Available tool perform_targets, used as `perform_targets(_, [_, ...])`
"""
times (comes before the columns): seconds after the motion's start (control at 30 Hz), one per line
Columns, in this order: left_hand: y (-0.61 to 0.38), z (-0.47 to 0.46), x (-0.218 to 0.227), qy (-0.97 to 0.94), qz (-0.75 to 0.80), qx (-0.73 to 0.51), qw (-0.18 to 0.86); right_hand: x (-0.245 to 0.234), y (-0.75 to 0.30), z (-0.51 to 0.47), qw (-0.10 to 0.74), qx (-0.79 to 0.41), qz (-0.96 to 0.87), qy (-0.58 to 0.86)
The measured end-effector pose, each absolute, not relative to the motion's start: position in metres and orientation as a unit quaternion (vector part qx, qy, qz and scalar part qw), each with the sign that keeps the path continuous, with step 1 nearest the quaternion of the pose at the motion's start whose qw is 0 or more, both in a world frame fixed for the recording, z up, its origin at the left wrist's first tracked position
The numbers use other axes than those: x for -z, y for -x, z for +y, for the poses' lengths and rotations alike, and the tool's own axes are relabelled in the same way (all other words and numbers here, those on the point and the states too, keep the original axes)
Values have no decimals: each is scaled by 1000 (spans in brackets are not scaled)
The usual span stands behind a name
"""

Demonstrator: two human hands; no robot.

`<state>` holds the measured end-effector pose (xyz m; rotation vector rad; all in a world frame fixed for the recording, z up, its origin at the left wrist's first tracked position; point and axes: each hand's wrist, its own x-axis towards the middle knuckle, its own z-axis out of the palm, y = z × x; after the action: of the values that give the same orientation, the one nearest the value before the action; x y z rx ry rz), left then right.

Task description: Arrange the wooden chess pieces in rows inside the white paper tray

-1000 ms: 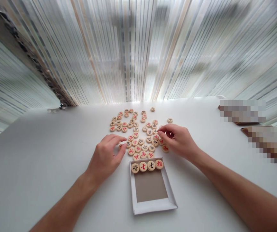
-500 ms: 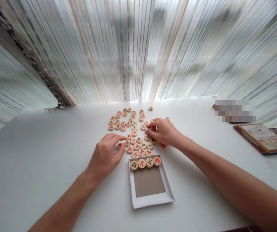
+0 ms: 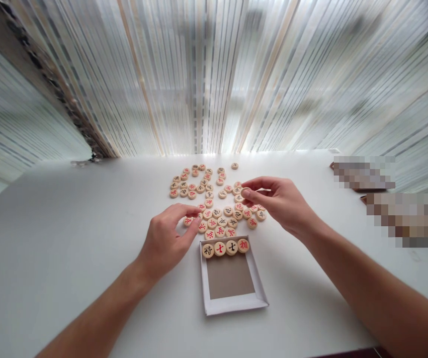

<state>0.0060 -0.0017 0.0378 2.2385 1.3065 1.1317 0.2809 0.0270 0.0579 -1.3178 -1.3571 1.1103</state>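
Wooden xiangqi pieces with red and black characters, such as one red piece (image 3: 220,231), lie spread over the white table. My left hand (image 3: 171,233) is at the left side of the spread, thumb and forefinger closed on a xiangqi piece (image 3: 200,216) mostly covered by the fingertips. At the right side, my right hand (image 3: 273,199) pinches what looks like another piece, largely hidden by the thumb and fingers. A shallow white box (image 3: 236,304) lies nearest me. Along its far wall several larger-looking pieces stand in a row, among them a black one (image 3: 208,250) and a red one (image 3: 243,245).
The white table (image 3: 68,238) reaches back to striped sheer curtains (image 3: 214,74). Two flat, partly blurred items, one of them a brown-edged one (image 3: 374,189), lie at the far right. A lone piece (image 3: 235,166) sits at the back of the spread.
My right hand has moved right and slightly up, uncovering pieces that lay beneath it. The left hand stays nearly in place, its fingertips a little further right. The view has shifted slightly.
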Motion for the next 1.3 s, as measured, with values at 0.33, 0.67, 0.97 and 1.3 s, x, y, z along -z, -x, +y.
perform_targets(0.33, [-24,-28,-52,-680,423,-404,442,-54,-238,-31,452,-697,-395,392])
perform_targets(0.67, [-30,-32,-58,-577,404,-394,590,-52,-236,-44,444,-728,-344,393])
perform_targets(0.97, [-32,-36,-63,-647,401,-406,505,-54,-232,-45,475,-692,-388,380])
perform_targets(1.3, [-37,-39,-63,-652,391,-411,503,-56,-231,-44,472,-681,-405,387])
